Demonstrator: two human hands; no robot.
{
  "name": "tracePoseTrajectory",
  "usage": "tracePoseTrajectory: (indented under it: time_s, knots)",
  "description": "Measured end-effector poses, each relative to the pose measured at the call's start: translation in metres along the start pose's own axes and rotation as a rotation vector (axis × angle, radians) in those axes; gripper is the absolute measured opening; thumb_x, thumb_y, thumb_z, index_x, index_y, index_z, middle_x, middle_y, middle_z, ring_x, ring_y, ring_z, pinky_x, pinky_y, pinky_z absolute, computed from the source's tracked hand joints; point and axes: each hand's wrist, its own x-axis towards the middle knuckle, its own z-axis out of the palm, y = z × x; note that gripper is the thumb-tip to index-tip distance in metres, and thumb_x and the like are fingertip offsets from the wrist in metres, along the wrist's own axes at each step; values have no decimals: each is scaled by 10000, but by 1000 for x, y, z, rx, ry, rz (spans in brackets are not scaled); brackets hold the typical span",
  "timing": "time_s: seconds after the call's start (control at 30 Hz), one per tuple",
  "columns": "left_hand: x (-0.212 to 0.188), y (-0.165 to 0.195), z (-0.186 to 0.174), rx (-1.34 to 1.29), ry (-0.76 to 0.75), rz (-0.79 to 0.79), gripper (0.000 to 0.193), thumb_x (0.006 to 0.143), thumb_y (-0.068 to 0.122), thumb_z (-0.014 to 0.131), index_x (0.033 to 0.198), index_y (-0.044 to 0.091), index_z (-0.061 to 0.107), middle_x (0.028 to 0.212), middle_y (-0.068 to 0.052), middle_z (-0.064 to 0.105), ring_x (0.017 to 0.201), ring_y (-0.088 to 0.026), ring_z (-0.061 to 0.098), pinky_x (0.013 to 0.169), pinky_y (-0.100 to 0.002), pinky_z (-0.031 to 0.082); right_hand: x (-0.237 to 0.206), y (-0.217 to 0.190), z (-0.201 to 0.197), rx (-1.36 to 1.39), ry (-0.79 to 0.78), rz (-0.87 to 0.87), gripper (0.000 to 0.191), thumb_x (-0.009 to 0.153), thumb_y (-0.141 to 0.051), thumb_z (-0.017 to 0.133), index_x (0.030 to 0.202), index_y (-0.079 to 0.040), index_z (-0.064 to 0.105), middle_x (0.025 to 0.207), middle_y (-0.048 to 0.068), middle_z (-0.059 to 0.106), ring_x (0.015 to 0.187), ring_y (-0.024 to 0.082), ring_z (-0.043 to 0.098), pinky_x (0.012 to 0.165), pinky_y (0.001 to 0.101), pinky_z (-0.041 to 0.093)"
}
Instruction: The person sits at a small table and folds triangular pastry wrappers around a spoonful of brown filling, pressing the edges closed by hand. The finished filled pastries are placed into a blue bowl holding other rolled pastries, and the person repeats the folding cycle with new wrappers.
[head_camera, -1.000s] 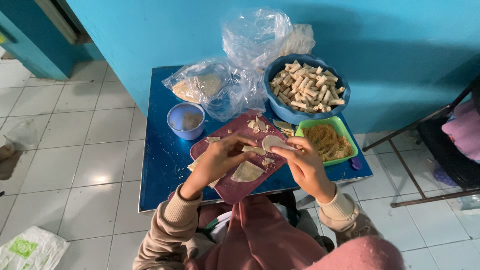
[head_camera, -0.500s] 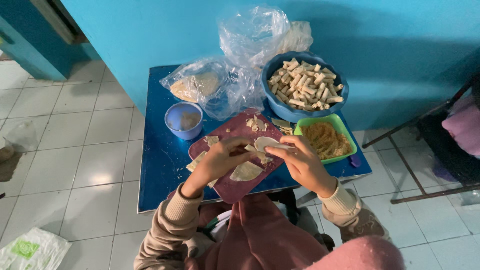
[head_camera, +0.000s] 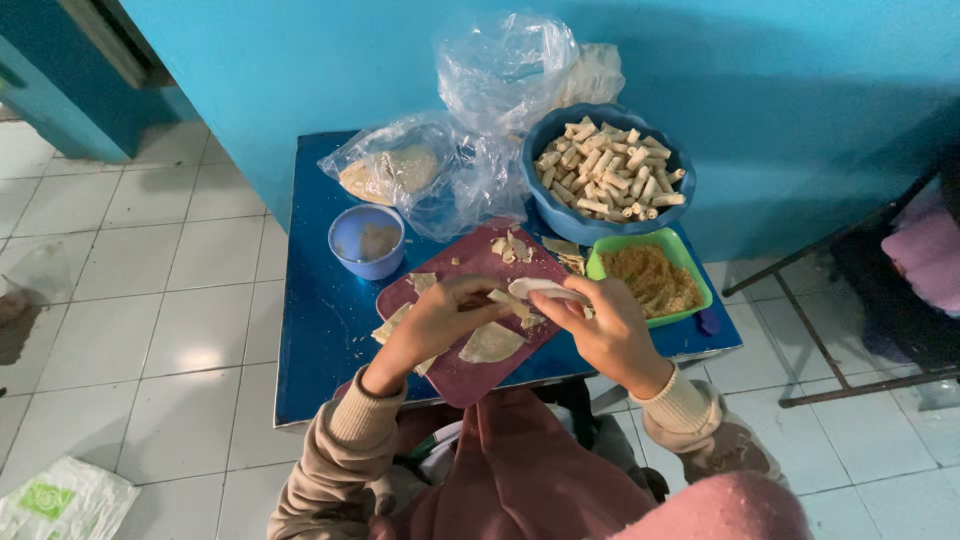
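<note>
Fingers of the left hand (head_camera: 440, 322) and right hand (head_camera: 600, 325) are pinching a pale wrapper (head_camera: 545, 290) just above the maroon board (head_camera: 470, 270); judging by this, rolling is underway, needing a tight, even tuck.
</note>
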Motion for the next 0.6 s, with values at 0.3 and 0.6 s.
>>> tracePoseTrajectory:
  time_s: [0.3, 0.6]
  knots:
    - [-2, 7, 2, -21, 7, 21, 286, 949, 93, 685, 1213, -20, 690, 1112, -79, 777, 1010, -106, 724, 849, -253, 585, -4, 0, 5, -19, -30, 12, 561, 799, 87, 680, 1281, -196, 729, 1185, 72, 566, 838, 243, 570, 748, 411, 496]
    - [-4, 10, 3, 32, 30, 21, 297, 951, 77, 683, 1229, -28, 684, 1114, -101, 780, 1024, -142, 745, 867, -270, 600, -1, -2, -3, 132, 19, 121, 531, 872, 98, 640, 1301, -206, 711, 1151, 94, 584, 979, 297, 622, 829, 428, 530]
